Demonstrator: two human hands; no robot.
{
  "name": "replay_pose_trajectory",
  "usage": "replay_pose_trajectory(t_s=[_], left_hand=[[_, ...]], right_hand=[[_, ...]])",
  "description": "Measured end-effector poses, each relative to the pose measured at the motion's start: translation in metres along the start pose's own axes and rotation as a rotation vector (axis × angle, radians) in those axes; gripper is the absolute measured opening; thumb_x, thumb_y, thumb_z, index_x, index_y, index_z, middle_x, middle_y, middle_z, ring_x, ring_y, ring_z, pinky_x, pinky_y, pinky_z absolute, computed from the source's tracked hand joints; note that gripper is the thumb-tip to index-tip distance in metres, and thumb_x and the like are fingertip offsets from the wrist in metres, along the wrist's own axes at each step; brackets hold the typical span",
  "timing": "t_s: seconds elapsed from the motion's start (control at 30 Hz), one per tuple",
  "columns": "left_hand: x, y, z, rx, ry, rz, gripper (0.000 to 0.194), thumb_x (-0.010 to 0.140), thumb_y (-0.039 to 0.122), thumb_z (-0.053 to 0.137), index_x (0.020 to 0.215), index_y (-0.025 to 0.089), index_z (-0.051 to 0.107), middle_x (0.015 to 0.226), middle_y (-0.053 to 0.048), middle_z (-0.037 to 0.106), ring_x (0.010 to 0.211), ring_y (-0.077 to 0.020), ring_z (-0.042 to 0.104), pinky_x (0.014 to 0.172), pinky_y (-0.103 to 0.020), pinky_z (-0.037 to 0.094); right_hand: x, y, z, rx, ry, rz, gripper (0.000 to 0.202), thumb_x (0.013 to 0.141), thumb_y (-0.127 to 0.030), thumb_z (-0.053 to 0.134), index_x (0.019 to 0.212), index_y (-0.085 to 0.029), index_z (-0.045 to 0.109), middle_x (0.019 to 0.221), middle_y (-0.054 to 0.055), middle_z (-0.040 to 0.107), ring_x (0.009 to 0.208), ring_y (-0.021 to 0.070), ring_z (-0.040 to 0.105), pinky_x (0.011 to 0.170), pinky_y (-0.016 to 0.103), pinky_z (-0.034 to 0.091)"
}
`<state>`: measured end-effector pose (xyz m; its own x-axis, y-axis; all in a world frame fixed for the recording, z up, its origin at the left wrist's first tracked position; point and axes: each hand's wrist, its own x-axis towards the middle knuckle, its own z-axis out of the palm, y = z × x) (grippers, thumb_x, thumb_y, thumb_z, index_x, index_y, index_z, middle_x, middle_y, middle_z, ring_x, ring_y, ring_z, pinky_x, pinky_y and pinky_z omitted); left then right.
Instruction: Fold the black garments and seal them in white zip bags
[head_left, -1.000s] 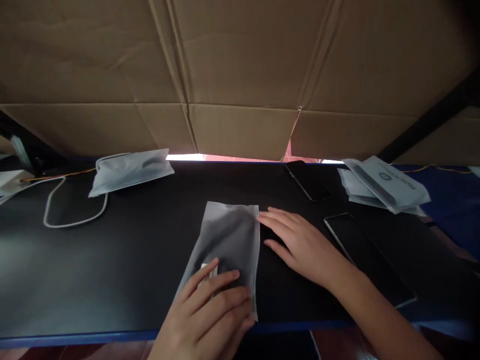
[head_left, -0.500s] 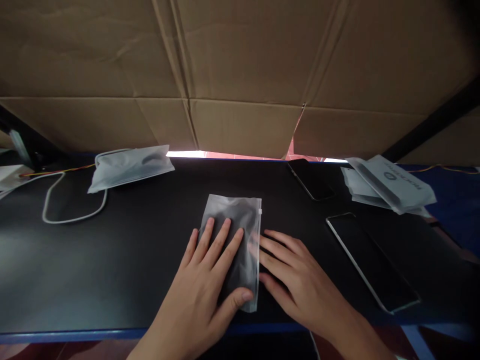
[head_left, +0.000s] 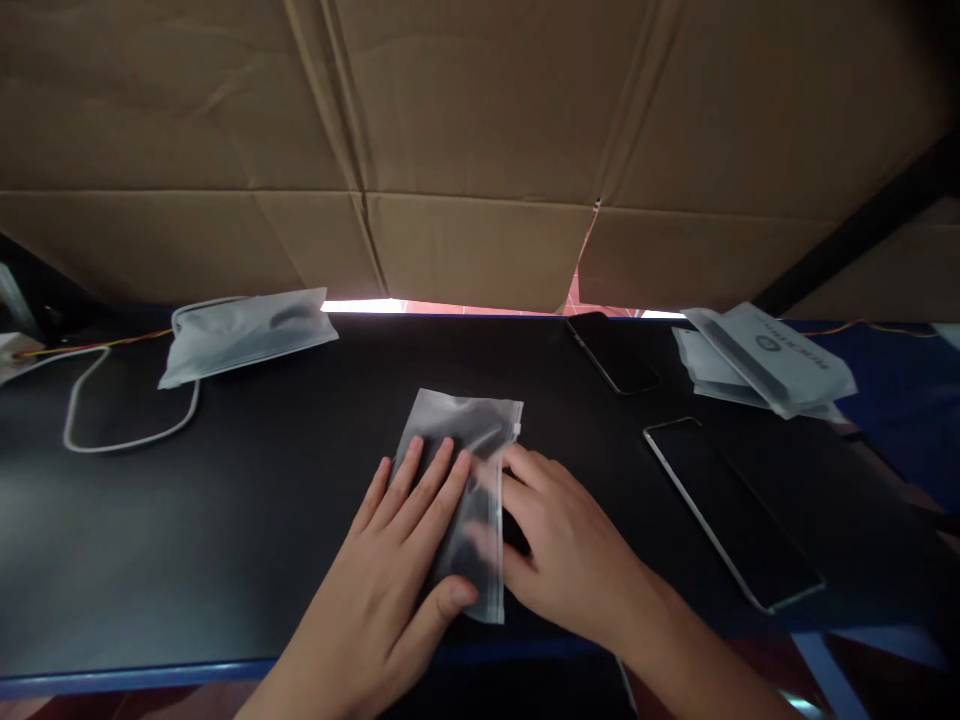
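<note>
A frosted translucent slider zip bag (head_left: 487, 415) lies on the black tabletop in front of me, its slider edge on the right. My left hand (head_left: 405, 545) lies flat across the bag with fingers spread, pressing on it. From the right, my right hand (head_left: 559, 535) reaches in through the bag's slider side. Its fingertips and thumb show blurred through the film, set apart from each other. Whether anything lies between them inside the bag cannot be made out.
Two dark phones, a nearer one (head_left: 731, 510) and a farther one (head_left: 613, 352), lie to the right. Beyond them are stacked printed frosted bags (head_left: 787, 362). Another frosted bag (head_left: 251, 335) rests on a white cable (head_left: 71, 410) at left. Cardboard (head_left: 480, 150) stands behind the table.
My right hand has moved left, pushing its fingers and thumb deeper into the bag. The bag's lower slider edge has shifted slightly left. My left hand still lies on it, slightly further left.
</note>
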<state>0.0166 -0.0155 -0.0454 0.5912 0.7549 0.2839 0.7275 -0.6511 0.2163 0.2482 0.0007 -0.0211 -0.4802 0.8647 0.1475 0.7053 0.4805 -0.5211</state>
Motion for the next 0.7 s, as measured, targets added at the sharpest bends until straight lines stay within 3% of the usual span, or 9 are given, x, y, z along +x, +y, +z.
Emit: replay_pose_trajectory(t_s=[0.13, 0.2, 0.3, 0.43, 0.6, 0.7], left_hand=[[0.001, 0.002, 0.003, 0.055, 0.012, -0.039, 0.074, 0.117, 0.054, 0.035, 0.179, 0.022, 0.012, 0.18, -0.011, 0.034, 0.168, -0.0369, 0.029, 0.13, -0.067, 0.035], [0.001, 0.002, 0.003, 0.059, 0.0, -0.058, 0.071, 0.118, 0.05, 0.036, 0.179, 0.025, 0.01, 0.179, -0.009, 0.038, 0.167, -0.0364, 0.033, 0.128, -0.069, 0.039], [-0.002, -0.003, 0.004, 0.061, -0.019, -0.076, 0.07, 0.118, 0.046, 0.036, 0.179, 0.028, 0.008, 0.177, -0.008, 0.041, 0.164, -0.0375, 0.038, 0.122, -0.073, 0.045], [-0.011, -0.017, 0.008, 0.135, 0.022, -0.153, 0.071, 0.117, 0.049, 0.038, 0.179, 0.029, 0.011, 0.176, -0.012, 0.042, 0.162, -0.0439, 0.041, 0.115, -0.08, 0.048], [-0.016, -0.022, 0.012, 0.255, 0.049, -0.264, 0.066, 0.115, 0.053, 0.043, 0.176, 0.032, 0.028, 0.172, -0.013, 0.048, 0.157, -0.0556, 0.042, 0.106, -0.095, 0.04], [-0.018, -0.025, 0.009, 0.294, 0.069, -0.307, 0.062, 0.114, 0.052, 0.043, 0.171, 0.027, 0.041, 0.168, -0.017, 0.053, 0.153, -0.0634, 0.042, 0.098, -0.103, 0.033]], right_hand=[[0.0, 0.004, -0.002, -0.034, 0.036, 0.017, 0.01, 0.1, -0.018, 0.074, 0.106, -0.026, 0.077, 0.107, 0.002, 0.071, 0.093, 0.0208, 0.067, 0.082, 0.037, 0.057], [-0.003, 0.009, -0.003, -0.083, 0.078, -0.011, 0.019, 0.1, -0.009, 0.069, 0.094, -0.026, 0.077, 0.095, 0.001, 0.07, 0.087, 0.0197, 0.064, 0.077, 0.037, 0.051], [-0.012, 0.015, -0.006, -0.104, 0.129, -0.072, 0.023, 0.105, -0.009, 0.063, 0.101, -0.026, 0.078, 0.089, 0.0, 0.071, 0.083, 0.0198, 0.061, 0.075, 0.039, 0.046], [-0.03, 0.025, -0.014, -0.031, 0.195, -0.098, 0.026, 0.108, -0.009, 0.056, 0.109, -0.027, 0.075, 0.094, -0.001, 0.074, 0.083, 0.0178, 0.066, 0.077, 0.038, 0.049], [-0.056, 0.052, -0.024, 0.062, 0.235, -0.072, 0.033, 0.106, -0.007, 0.052, 0.114, -0.03, 0.074, 0.119, 0.001, 0.08, 0.116, 0.0212, 0.076, 0.097, 0.039, 0.06], [-0.066, 0.065, -0.025, 0.068, 0.218, -0.071, 0.034, 0.105, -0.008, 0.056, 0.115, -0.033, 0.076, 0.118, -0.001, 0.083, 0.121, 0.0222, 0.076, 0.1, 0.04, 0.063]])
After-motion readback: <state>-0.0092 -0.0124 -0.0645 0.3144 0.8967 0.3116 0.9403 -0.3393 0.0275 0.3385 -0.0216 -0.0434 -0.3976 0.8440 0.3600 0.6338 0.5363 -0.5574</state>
